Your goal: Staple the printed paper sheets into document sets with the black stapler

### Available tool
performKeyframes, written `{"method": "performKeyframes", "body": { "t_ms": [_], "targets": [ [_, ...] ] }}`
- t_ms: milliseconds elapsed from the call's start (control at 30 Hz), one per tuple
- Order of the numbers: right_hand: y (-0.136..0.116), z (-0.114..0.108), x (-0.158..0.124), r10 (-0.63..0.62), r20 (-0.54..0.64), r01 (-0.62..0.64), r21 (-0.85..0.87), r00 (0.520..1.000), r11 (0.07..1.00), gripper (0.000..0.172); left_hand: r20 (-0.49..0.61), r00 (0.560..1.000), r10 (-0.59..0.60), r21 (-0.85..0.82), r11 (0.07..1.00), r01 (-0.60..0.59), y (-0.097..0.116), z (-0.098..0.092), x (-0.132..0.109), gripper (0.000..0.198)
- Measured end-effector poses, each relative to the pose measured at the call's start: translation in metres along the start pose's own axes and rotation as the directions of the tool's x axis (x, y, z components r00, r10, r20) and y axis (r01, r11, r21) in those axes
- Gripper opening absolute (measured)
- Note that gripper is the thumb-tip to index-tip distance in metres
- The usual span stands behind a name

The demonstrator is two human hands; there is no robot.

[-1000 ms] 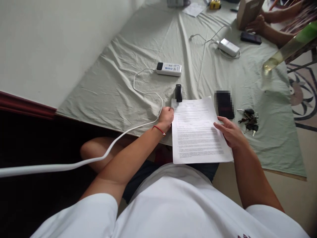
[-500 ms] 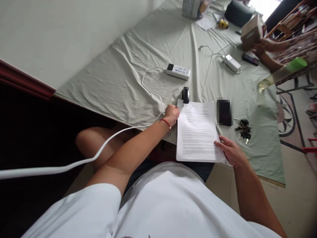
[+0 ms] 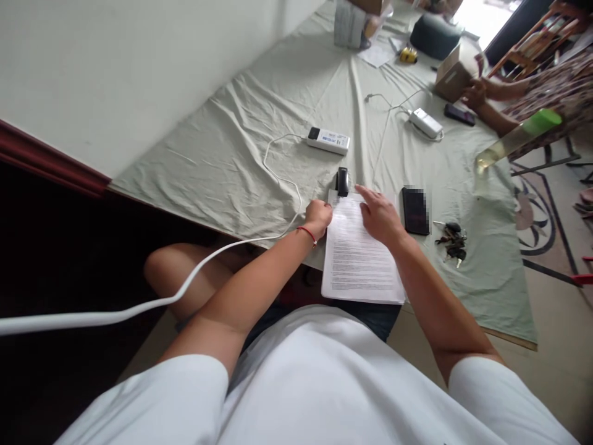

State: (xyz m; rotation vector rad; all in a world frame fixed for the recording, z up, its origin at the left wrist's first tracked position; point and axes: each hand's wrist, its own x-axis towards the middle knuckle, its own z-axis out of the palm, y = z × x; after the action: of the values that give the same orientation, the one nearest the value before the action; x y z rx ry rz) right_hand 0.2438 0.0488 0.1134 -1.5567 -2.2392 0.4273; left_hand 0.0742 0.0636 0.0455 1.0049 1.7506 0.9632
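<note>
A stack of printed paper sheets (image 3: pixel 364 266) lies at the table's near edge, its lower end reaching past the edge above my lap. My left hand (image 3: pixel 319 216) is closed on the stack's left edge near the upper corner. A black stapler (image 3: pixel 343 181) sits at the upper left corner of the sheets; whether its jaws hold the paper I cannot tell. My right hand (image 3: pixel 382 216) is over the upper right part of the top sheet, index finger stretched toward the stapler and thumb apart, with nothing in it.
A black phone (image 3: pixel 416 211) and a key bunch (image 3: pixel 451 238) lie to the right. Beyond are a white power strip (image 3: pixel 328 141) with its cable, a white adapter (image 3: pixel 425 124) and a tilted green-capped bottle (image 3: pixel 514 142). Another person's hands (image 3: pixel 475 93) hold a cardboard box (image 3: pixel 456 71).
My right hand has let go of the sheets' lower right edge and moved up and left toward the stapler. My left hand keeps its hold. The other person's box is lower.
</note>
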Motion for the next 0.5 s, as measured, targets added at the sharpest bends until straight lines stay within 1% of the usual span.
{"method": "performKeyframes", "body": {
  "t_ms": [100,200,367,500],
  "targets": [
    [-0.004,0.025,0.021,-0.057,0.048,0.060,-0.059,0.997,0.996,0.068,0.005,1.000,0.021,0.016,1.000,-0.021,-0.002,-0.001,0.001,0.042],
    [-0.001,0.041,0.030,-0.075,0.069,0.083,-0.109,0.995,0.991,0.071,0.018,0.999,0.035,0.020,0.999,-0.035,-0.003,-0.001,0.001,0.038],
    [0.007,0.055,0.027,-0.103,0.044,0.109,-0.162,0.994,0.981,0.077,0.037,0.998,0.045,0.031,0.998,-0.046,-0.004,0.000,0.000,0.040],
    [0.007,0.060,0.022,-0.084,0.068,0.094,-0.174,0.994,0.980,0.079,0.044,0.998,0.040,0.042,0.998,-0.042,-0.004,0.000,-0.001,0.040]
  ]
}}
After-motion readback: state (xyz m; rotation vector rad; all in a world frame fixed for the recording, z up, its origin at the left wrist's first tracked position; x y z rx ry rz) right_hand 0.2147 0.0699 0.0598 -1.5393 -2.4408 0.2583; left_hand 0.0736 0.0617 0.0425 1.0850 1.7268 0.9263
